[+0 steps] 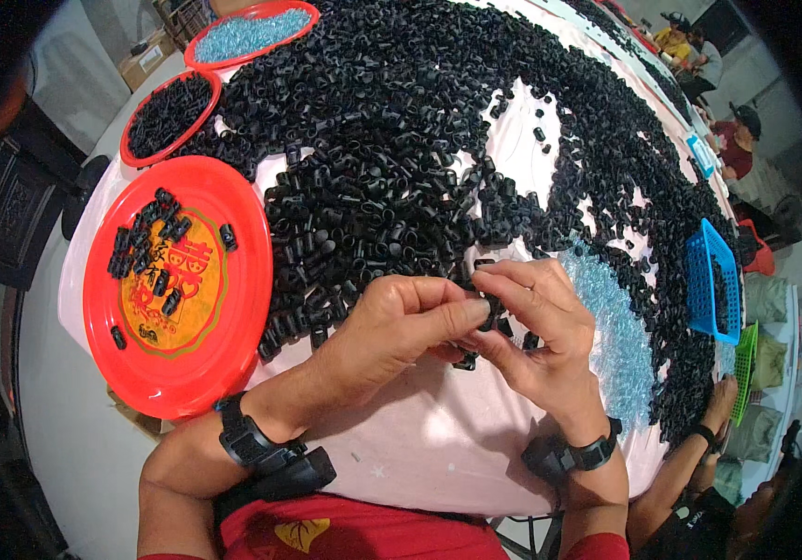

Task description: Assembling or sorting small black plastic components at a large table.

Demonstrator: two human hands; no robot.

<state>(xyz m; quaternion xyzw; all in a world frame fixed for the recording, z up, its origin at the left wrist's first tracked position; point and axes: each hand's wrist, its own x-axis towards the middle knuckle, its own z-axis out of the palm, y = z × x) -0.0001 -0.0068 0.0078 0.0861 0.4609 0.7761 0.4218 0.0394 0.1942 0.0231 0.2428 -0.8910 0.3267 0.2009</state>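
Two hands (391, 322) (545, 327) over pink cloth (391, 420), grey floor (69, 448)

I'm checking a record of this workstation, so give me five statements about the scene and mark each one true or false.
1. The left hand and right hand meet at a small black part. True.

2. The large red tray holds only translucent pieces. False: black parts lie on the large red tray.

3. Translucent bluish pieces lie heaped to the right of the right hand. True.

4. The blue basket stands to the left of the right hand. False: the blue basket is well to its right.

5. The table cover nearest the person is pale pink. True.
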